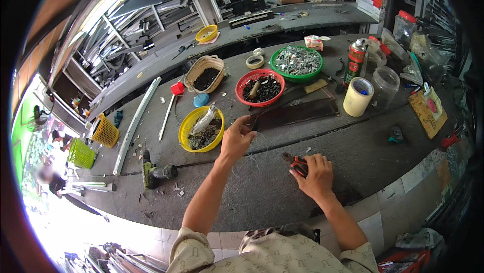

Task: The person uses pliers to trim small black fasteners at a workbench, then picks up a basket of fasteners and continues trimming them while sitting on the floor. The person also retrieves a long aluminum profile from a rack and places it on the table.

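My left hand (237, 139) is closed in a pinch near the middle of the workbench. A thin clear line (266, 147) loops out from its fingertips and trails down over the bench. Right behind those fingers lies a long dark flat strip (302, 113); whether they also touch its left end is hard to see. My right hand (315, 176) grips a pair of cutting pliers (297, 164) with orange-and-black handles, the dark jaws pointing up and left. A gap separates the pliers from the line.
Yellow (182, 134), red (242, 100) and green (292, 77) baskets of small parts stand beyond my hands. A cordless drill (151, 172) lies left, near a long metal profile (136, 124). Right are a tape roll (355, 103), spray can (354, 64) and clear jar (385, 89).
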Tool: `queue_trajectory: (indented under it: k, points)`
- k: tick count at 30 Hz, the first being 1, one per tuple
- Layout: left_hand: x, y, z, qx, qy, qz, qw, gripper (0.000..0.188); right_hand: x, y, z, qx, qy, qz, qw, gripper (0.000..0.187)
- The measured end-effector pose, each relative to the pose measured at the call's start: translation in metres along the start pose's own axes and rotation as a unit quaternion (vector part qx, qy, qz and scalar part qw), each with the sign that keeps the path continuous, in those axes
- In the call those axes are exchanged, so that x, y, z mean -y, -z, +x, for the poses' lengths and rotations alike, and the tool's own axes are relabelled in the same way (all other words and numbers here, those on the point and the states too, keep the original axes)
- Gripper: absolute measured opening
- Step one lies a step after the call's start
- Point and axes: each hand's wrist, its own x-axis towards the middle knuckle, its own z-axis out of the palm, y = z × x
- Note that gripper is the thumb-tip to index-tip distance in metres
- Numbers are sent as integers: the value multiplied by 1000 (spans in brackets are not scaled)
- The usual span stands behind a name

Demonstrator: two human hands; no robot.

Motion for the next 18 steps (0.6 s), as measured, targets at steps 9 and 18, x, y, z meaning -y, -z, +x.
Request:
queue_trajectory:
  k: [9, 18]
  points:
    - [4, 13, -5, -152, -98, 76, 981, 46, 0, 1, -1, -3, -2, 13, 1000, 55]
    - [28, 10, -164, -140, -29, 138, 980, 33, 0, 0, 3, -4, 5, 22, 1000, 55]
